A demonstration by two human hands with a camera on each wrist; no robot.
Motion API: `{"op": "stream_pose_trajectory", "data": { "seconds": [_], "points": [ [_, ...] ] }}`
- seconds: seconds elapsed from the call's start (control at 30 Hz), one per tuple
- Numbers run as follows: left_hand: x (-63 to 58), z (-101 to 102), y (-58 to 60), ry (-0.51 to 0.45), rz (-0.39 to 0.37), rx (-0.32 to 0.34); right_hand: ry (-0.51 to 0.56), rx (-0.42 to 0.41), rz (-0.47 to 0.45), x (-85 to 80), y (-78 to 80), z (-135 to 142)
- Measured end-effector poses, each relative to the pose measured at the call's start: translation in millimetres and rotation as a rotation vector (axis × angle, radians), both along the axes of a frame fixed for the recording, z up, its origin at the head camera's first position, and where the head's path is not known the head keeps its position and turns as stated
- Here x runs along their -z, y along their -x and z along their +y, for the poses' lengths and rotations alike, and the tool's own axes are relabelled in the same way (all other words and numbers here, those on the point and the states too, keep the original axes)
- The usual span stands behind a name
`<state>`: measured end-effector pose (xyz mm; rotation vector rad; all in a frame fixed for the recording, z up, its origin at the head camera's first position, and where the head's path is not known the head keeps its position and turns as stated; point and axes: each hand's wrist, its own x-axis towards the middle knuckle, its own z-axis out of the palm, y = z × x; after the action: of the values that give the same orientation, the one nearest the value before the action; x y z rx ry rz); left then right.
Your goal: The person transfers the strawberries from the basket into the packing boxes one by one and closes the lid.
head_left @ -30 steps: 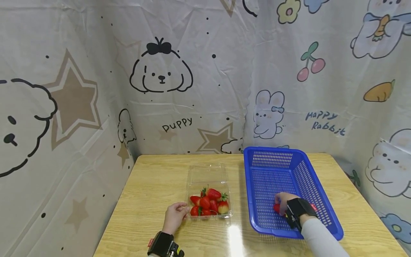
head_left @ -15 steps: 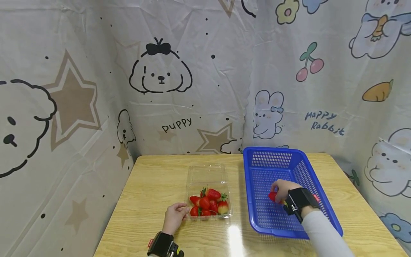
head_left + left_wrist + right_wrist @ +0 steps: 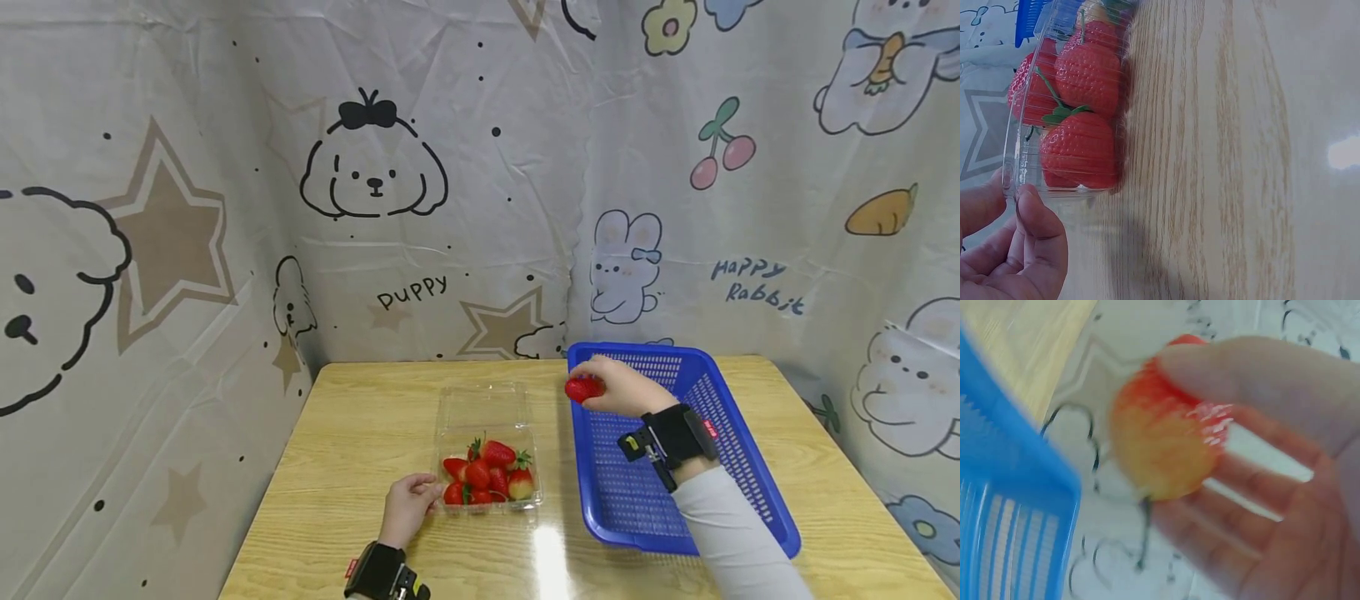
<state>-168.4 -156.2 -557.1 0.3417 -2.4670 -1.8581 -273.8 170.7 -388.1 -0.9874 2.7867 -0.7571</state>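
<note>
My right hand (image 3: 622, 387) holds a strawberry (image 3: 584, 388) above the left rim of the blue basket (image 3: 586, 492). The right wrist view shows this strawberry (image 3: 1166, 437) red at one end and pale yellow near its thin dark stem, gripped between thumb and fingers. My left hand (image 3: 407, 507) is at the near left corner of a clear plastic clamshell box (image 3: 487, 404), whose lid lies back. In the left wrist view the thumb and forefinger pinch the rim of the box (image 3: 1013, 156). Several strawberries (image 3: 480, 473), some with green leaves, are heaped in the box.
The box and basket stand side by side on a light wooden table (image 3: 360, 417), the basket to the right. A printed curtain (image 3: 420, 250) hangs behind the table and along its sides. Bare wood shows between box and basket.
My right hand has lifted the strawberry from inside the basket, up and to the left, to the basket's far left rim. The left hand and the box have stayed put.
</note>
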Motion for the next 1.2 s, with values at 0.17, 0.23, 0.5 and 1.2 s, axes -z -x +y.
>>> {"op": "stream_pose_trajectory", "data": {
  "seconds": [0.17,0.23,0.5,1.2],
  "points": [
    [-0.8,0,0.0,-0.006,0.01,-0.001,0.12,-0.06,0.073,1.6,-0.8,-33],
    [-1.1,0,-0.2,-0.013,0.016,0.002,0.161,-0.088,0.102,6.7,-0.6,-46],
    [-1.3,0,-0.8,-0.019,0.001,0.012,0.269,-0.22,0.248,36.9,-1.9,-95],
    [-3.0,-2,-2.1,-0.01,-0.017,0.014,-0.109,-0.336,0.282,123.2,-10.8,-172]
  ]
}}
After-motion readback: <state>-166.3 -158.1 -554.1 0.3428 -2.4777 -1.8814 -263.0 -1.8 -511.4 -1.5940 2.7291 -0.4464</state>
